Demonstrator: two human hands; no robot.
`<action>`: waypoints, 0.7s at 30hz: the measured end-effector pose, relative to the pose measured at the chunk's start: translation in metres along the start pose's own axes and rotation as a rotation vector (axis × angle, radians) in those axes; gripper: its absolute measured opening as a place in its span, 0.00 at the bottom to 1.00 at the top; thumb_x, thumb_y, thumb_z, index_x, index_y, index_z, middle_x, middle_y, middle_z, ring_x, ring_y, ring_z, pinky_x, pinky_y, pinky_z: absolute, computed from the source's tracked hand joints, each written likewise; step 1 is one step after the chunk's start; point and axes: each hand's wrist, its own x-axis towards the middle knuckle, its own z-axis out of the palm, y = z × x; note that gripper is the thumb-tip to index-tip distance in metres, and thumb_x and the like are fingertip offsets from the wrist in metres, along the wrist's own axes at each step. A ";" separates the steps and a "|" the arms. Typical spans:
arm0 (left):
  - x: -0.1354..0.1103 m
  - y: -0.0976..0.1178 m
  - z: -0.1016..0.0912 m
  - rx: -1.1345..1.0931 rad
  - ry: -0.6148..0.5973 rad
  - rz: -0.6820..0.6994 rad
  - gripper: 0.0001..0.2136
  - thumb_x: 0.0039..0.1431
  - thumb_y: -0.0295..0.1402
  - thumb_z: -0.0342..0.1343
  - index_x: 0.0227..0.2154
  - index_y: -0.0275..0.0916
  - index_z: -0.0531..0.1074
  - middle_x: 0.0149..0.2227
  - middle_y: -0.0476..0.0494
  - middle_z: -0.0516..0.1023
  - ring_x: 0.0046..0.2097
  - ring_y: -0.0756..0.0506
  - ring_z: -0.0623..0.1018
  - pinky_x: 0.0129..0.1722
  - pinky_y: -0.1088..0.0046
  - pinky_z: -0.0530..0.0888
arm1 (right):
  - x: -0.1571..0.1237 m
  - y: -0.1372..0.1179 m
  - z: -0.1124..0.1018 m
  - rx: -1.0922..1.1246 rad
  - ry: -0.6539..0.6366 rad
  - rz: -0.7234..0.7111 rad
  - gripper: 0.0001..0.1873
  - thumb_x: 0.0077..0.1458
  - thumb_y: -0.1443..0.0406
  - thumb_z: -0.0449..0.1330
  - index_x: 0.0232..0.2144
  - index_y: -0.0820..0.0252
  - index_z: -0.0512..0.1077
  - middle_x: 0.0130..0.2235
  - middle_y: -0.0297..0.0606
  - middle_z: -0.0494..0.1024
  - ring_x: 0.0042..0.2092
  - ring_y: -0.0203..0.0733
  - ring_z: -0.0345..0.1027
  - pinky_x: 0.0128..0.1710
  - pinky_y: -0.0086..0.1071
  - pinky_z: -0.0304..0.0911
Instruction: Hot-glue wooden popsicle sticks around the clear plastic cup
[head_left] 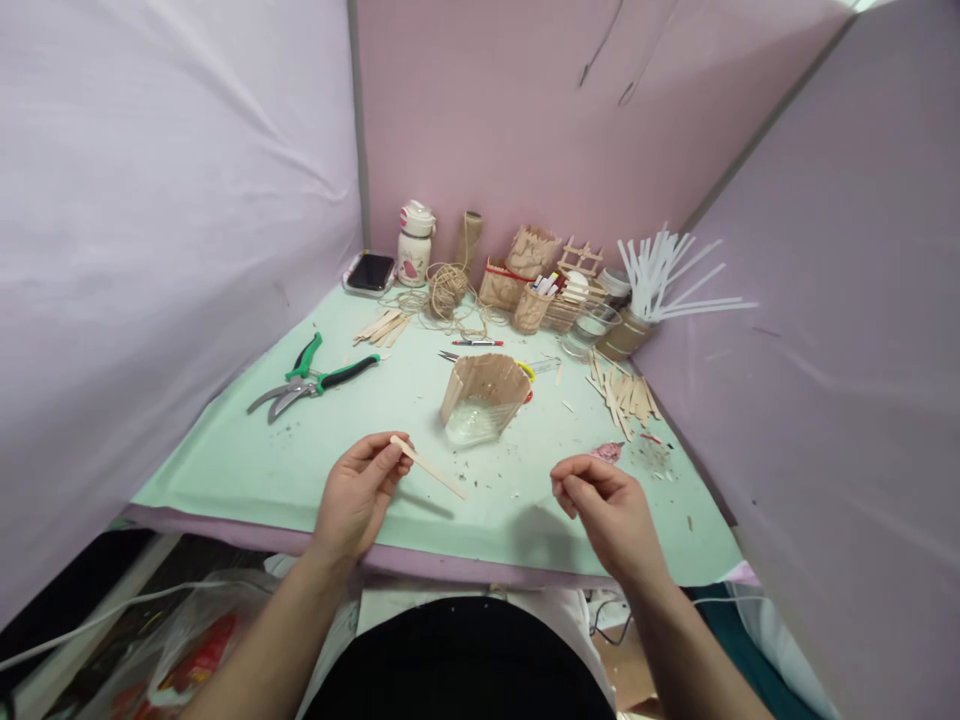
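Between the thumb and fingers of my left hand (364, 490) is a wooden craft stick (431, 468), its free end pointing right and down over the table. My right hand (604, 510) is closed in a pinch above the table's right side; whatever is in it, if anything, is too small to make out. Beyond and between both hands stands a clear container (474, 422) with craft sticks (495, 372) upright around part of its wall. Scissors lie partly hidden behind it, with the blade tips (448, 356) showing on the left. A pink crumpled item (607, 452) lies just past my right hand.
Green-handled pruning shears (307, 378) lie at the left. Loose sticks (626, 395) are spread at the right, more sticks (382, 327) at the back left. Along the back stand a bottle (415, 245), a twine ball (448, 290), stick-covered boxes (501, 285) and white glue sticks (660, 270).
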 end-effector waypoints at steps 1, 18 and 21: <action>0.000 0.000 0.000 0.003 -0.002 0.004 0.16 0.39 0.39 0.75 0.30 0.36 0.81 0.30 0.45 0.80 0.30 0.53 0.76 0.31 0.81 0.76 | -0.001 -0.002 -0.008 -0.064 0.010 0.014 0.05 0.50 0.63 0.62 0.29 0.58 0.77 0.25 0.33 0.74 0.24 0.32 0.61 0.25 0.29 0.57; -0.003 -0.005 -0.002 0.066 -0.016 0.093 0.14 0.43 0.38 0.73 0.31 0.37 0.81 0.32 0.45 0.81 0.31 0.52 0.77 0.34 0.80 0.76 | 0.003 0.024 -0.089 -1.066 0.262 -0.120 0.26 0.58 0.42 0.49 0.22 0.54 0.63 0.26 0.38 0.71 0.29 0.42 0.64 0.31 0.34 0.57; -0.003 -0.005 -0.001 0.069 -0.013 0.111 0.13 0.43 0.38 0.73 0.31 0.37 0.81 0.32 0.46 0.81 0.31 0.53 0.77 0.33 0.81 0.76 | 0.009 0.037 -0.091 -1.120 0.205 -0.070 0.26 0.50 0.41 0.58 0.35 0.57 0.69 0.39 0.46 0.75 0.40 0.51 0.69 0.38 0.38 0.61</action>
